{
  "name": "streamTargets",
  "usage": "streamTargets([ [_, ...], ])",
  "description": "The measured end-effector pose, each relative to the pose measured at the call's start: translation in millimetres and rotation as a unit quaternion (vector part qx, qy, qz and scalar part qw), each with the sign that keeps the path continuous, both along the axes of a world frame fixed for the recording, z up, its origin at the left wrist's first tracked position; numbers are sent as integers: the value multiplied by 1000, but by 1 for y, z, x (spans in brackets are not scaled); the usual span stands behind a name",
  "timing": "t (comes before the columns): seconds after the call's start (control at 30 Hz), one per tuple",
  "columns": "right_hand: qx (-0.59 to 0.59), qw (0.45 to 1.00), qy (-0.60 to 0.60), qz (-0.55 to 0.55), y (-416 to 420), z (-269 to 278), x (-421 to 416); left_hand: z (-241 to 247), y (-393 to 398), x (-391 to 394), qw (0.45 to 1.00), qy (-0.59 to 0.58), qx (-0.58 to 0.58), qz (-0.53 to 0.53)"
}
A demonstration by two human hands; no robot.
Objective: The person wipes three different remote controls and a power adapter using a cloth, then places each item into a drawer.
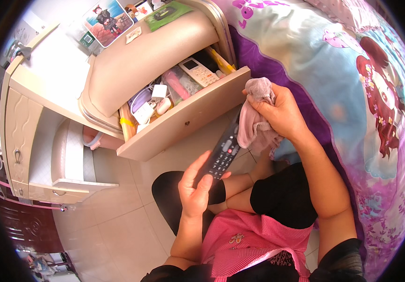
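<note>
A black remote control (221, 159) slants up and away in front of my lap, its number keys facing me. My left hand (196, 188) grips its near end, thumb along the edge by the keys. Bunched in my right hand (283, 111) is a pinkish cloth (254, 121), which covers part of the remote's far end. Just beyond, a pulled-out drawer (185, 124) holds a white air-conditioner remote (199, 72), white charger plugs (143, 112), cables and a pink item in clear plastic.
Above the drawer is a cream padded cabinet top (153, 56) with a photo card (108, 22) and a green packet (167, 14). At right stands a bed with a printed cover (333, 105). Open shelving (58, 151) and a pink bucket (106, 141) are at left, over a tiled floor (118, 225).
</note>
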State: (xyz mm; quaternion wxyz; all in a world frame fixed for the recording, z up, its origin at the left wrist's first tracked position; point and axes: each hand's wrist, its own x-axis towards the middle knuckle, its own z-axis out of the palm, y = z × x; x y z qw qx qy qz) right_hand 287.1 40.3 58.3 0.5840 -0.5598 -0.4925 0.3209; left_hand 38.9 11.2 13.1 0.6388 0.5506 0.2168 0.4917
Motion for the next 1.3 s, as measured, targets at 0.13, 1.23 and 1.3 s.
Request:
streamTargets([
  [0.13,-22,983,184,19,3,0,10,10,9,-5,995,-81,-49,10],
  [1.23,-32,958,241,151,-5,-2,-42,6,-3,36,997,-34,31,65],
  [1.3,-54,958,246,139,-5,2,-41,6,-9,40,996,-58,-2,63],
])
